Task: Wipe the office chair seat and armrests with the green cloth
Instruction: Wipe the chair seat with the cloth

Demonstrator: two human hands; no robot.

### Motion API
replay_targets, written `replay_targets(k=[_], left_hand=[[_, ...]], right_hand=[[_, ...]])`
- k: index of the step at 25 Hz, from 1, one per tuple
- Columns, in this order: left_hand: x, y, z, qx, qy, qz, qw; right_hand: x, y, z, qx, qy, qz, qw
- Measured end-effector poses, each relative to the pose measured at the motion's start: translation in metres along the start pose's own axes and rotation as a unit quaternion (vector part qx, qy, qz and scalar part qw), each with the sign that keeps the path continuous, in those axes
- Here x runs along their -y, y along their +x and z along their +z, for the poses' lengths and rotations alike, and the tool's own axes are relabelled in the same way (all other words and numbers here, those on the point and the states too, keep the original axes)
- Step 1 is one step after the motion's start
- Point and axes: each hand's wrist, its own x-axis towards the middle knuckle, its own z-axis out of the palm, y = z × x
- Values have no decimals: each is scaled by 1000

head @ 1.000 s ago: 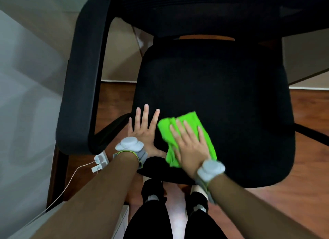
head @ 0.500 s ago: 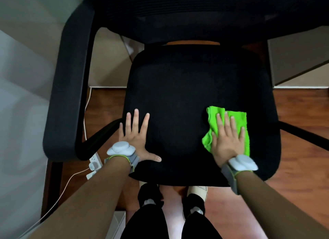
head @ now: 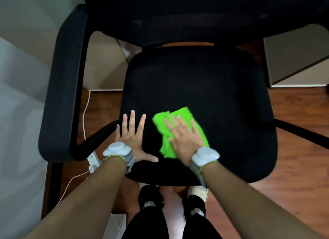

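Note:
A black office chair fills the view, its seat facing me. The bright green cloth lies on the front middle of the seat. My right hand presses flat on top of the cloth, fingers spread and slightly blurred. My left hand rests flat on the front left edge of the seat, fingers apart, holding nothing. The left armrest is a thick black bar to the left. Of the right armrest only a black strut shows.
The chair's mesh backrest rises at the top. A white power strip and cable lie on the wooden floor under the left armrest. A grey wall stands at the left. My feet are under the seat's front edge.
My right hand slid the cloth from the seat's front middle to the front right, then back left to the front middle. My left hand stayed on the front left edge.

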Motion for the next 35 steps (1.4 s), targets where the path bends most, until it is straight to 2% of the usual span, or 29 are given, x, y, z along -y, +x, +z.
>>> replay_targets(k=[4,7,9,12,15,18,20,22,25,28,35], left_hand=[[0,2,0,18,13,3,1000],[0,3,2,9,6,5,1000],[0,3,3,-3,14,3,1000],[2,4,6,-17,21,4,1000],[-1,2,8,-27,9,4,1000],[-8,-3,5,-85,-37,-24,995],[-5,-3,4,-64,-37,-10,997],[1,0,2,-17,-16,-4,1000],[1,2,-2,32,1,2,999],[0,2,-5,46,2,3,999],[-1,4,-2,26,7,-4,1000]], right_hand=[[-91,10,-21,-21,48,212,976],[-100,6,-24,-42,67,273,959],[-70,18,-22,-36,75,259,962],[-8,48,-19,-7,63,137,989],[42,47,-13,4,35,29,999],[60,8,0,-21,1,-32,999],[50,-11,6,-20,-17,-64,998],[28,-12,4,-29,-28,-44,998],[-28,-8,-6,-29,-7,67,997],[-77,-15,-16,-15,14,177,984],[-59,-26,-11,-30,57,238,969]])
